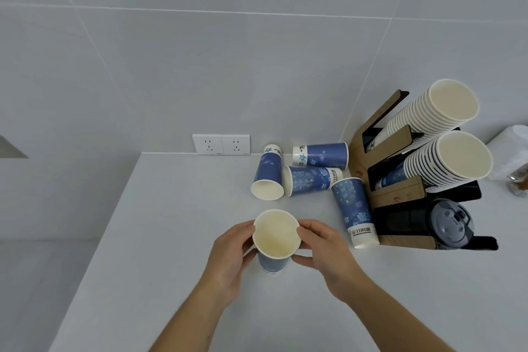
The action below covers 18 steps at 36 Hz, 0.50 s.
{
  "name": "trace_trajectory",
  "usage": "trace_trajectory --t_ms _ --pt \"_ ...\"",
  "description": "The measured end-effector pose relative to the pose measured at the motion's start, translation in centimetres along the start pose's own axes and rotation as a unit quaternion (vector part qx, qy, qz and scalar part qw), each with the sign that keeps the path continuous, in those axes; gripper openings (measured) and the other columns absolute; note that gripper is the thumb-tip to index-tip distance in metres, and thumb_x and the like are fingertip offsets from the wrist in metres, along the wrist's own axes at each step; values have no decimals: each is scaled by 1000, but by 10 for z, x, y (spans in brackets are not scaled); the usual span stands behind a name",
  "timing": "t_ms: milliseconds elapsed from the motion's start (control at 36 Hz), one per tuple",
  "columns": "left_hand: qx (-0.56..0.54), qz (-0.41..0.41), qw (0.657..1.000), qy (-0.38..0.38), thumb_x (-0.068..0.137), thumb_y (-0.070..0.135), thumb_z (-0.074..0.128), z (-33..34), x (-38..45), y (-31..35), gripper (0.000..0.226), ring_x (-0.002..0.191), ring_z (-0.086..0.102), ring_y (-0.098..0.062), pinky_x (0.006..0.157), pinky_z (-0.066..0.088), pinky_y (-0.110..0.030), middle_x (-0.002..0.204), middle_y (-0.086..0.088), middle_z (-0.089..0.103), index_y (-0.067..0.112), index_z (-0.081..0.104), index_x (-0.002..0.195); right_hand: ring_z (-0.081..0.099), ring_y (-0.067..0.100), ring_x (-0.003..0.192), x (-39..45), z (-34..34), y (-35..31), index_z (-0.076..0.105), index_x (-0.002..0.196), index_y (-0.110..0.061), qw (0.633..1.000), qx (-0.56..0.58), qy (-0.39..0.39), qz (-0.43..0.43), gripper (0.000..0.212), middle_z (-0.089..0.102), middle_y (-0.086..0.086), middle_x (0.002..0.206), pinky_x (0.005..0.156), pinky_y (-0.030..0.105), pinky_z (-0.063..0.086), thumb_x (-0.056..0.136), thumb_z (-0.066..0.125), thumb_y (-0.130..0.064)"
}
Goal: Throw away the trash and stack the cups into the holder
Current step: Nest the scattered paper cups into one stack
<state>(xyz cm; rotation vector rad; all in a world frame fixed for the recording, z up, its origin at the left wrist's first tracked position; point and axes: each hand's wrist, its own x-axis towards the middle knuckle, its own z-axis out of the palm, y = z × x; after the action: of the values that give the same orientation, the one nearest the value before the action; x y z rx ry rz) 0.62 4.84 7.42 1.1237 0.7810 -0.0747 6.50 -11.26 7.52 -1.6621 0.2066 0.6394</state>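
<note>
A blue paper cup (275, 240) stands upright on the white counter (160, 237), its cream inside facing up. My left hand (231, 254) grips its left side and my right hand (325, 251) grips its right side near the rim. Several more blue cups lie on their sides behind it: one (268, 173) with its mouth toward me, one (321, 155) by the wall, one (311, 177) below that, and one (355, 208) leaning against the holder. The brown cardboard cup holder (400, 191) at the right carries two slanted cup stacks (434, 111) (451, 160).
A stack of dark plastic lids (445, 223) fills the holder's lowest slot. A double wall socket (221, 144) sits on the tiled wall behind the counter. A glass jar (518, 183) and white tissue (511, 146) sit at the far right. The counter's left edge drops off.
</note>
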Motion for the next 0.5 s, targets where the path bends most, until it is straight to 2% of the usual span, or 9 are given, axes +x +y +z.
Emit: trace_trajectory --t_ms 167,333,500 --pt "0 -1 1000 4 94 14 56 -4 2 -1 22 102 70 -22 89 56 -37 102 -3 78 11 77 101 65 25 102 3 2 0 69 105 -18 1000 -17 -13 0 19 68 8 109 88 41 59 98 51 -16" --pt "10 -2 1000 -3 93 14 56 -8 8 -5 23 106 69 -24 91 55 -37 106 -5 77 11 76 103 64 24 97 7 0 4 70 100 -16 999 -25 -28 3 17 68 10 104 83 37 60 95 53 -13" --pt "24 2 1000 -7 96 14 53 -10 13 -8 24 105 69 -22 89 56 -36 105 -4 77 11 75 106 64 24 99 12 -4 4 70 99 -16 999 -33 -29 12 18 68 8 104 86 41 59 96 52 -12"
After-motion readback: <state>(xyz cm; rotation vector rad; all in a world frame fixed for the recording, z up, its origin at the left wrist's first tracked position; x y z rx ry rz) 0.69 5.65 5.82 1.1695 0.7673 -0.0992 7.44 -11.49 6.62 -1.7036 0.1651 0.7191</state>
